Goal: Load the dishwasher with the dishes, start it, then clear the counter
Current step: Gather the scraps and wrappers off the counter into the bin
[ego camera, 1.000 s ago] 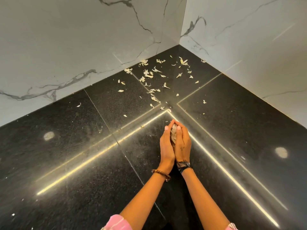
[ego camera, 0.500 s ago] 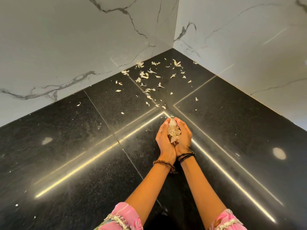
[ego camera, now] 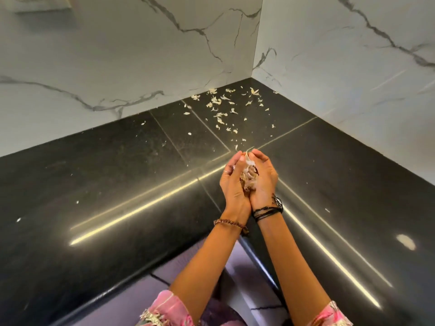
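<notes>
My left hand (ego camera: pixel 231 184) and my right hand (ego camera: pixel 263 178) are cupped together above the black corner counter (ego camera: pixel 117 180). Between the palms sits a pile of pale papery peels (ego camera: pixel 247 177), held by both hands. Several loose peels (ego camera: pixel 220 114) lie scattered on the counter toward the far corner, just beyond my fingertips. A bead bracelet is on my left wrist and black cords on my right wrist.
White marble walls (ego camera: pixel 141 55) meet at the corner behind the counter. The counter's front edge (ego camera: pixel 141 271) runs below my forearms, with the floor (ego camera: pixel 211 278) showing under it. Small crumbs dot the left part of the counter.
My hands have lifted off the counter and pulled back toward me with the gathered peels, palms opening upward. The view has drawn back, so the counter edge and floor show.
</notes>
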